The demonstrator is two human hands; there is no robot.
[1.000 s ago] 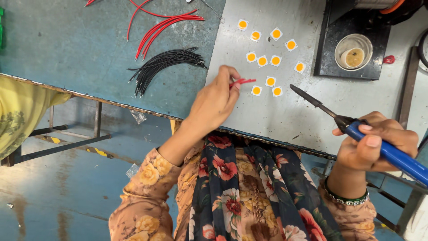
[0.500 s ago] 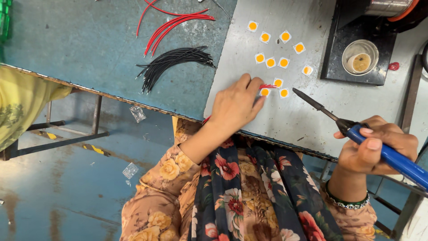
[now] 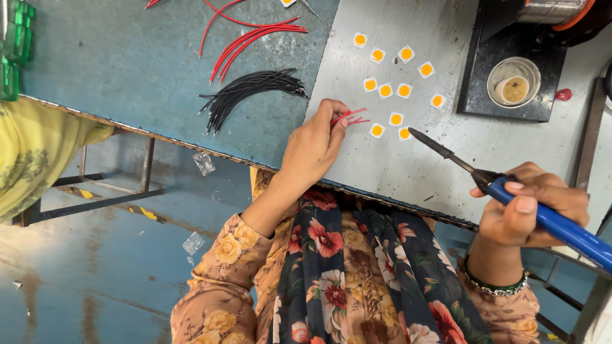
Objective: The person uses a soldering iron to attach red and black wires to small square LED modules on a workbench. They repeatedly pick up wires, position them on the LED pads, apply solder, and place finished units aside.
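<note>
A short red wire [image 3: 349,117] was pinched between the thumb and fingers of the left hand [image 3: 313,145], closed on it above the grey plate [image 3: 408,172]. The wire's free end was held just beside the nearest of the small white squares with yellow centres [image 3: 377,130], which were scattered over the plate. A blue-handled soldering iron [image 3: 503,186] was gripped in the closed right hand [image 3: 529,207], its dark tip pointed towards those squares but apart from them. Black wires [image 3: 252,89] and red wires [image 3: 252,39] were laid on the blue table [image 3: 95,70]. A small tin [image 3: 513,81] was set on a black block.
</note>
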